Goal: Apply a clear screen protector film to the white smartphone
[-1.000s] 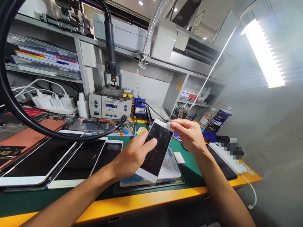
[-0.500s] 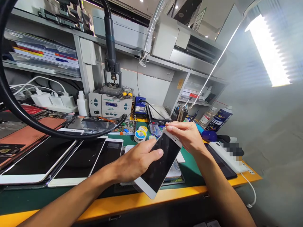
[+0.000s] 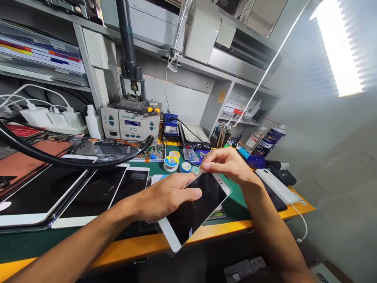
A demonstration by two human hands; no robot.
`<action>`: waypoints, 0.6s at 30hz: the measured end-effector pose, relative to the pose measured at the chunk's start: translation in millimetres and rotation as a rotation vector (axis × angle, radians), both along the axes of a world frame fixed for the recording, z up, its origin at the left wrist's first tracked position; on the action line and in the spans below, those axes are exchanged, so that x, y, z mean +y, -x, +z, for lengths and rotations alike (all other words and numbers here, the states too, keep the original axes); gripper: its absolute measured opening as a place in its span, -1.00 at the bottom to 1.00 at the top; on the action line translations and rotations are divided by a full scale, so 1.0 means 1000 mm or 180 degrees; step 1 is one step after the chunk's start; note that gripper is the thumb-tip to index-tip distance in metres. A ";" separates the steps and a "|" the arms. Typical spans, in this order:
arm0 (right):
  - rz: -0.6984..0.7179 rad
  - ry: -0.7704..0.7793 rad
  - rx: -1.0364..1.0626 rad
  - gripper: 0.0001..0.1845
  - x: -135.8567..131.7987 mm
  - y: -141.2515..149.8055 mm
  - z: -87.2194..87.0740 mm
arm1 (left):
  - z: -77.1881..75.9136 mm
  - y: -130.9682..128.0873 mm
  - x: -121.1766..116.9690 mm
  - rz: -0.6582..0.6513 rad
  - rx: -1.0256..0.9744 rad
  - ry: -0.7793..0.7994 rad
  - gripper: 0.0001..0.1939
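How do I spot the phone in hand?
Start at the green mat, then find the left hand above it. The phone is under its thumb, top corner at the fingers of the right hand. Unlike the white-framed phones lying to the left, it is held up.

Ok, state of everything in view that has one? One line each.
White-framed phone: held tilted, screen dark
Left hand: gripping phone, thumb on screen
Right hand: fingertips pinched at phone's top corner
White-framed screens at left: face up, dark
Strip light: lit
Power strip: plugs inserted
Aerosol can: capped
Rework station: on or off, can't tell
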State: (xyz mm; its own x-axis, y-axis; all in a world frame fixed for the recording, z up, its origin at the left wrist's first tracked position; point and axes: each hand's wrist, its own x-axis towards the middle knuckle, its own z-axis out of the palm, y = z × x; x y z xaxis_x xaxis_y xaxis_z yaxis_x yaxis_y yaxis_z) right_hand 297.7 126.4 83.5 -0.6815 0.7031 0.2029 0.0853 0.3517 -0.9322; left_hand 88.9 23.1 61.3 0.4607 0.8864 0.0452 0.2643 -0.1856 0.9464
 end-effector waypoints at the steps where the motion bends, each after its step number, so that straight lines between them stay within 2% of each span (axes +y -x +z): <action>1: -0.0033 0.0002 0.0018 -0.74 0.001 -0.001 0.000 | 0.000 0.001 0.001 -0.0074 -0.0061 0.0008 -0.70; 5: -0.0167 0.0037 0.0219 -0.77 0.006 -0.004 -0.001 | -0.003 0.002 0.003 -0.0180 -0.0387 0.0279 -0.71; 12: -0.0538 -0.0049 0.0526 -0.79 0.010 0.002 -0.010 | -0.006 0.000 0.005 0.0341 -0.0675 0.0307 -0.72; 18: -0.0784 -0.0044 0.0621 -0.72 0.008 0.009 -0.011 | -0.008 -0.002 0.007 0.0503 -0.0870 0.0361 -0.73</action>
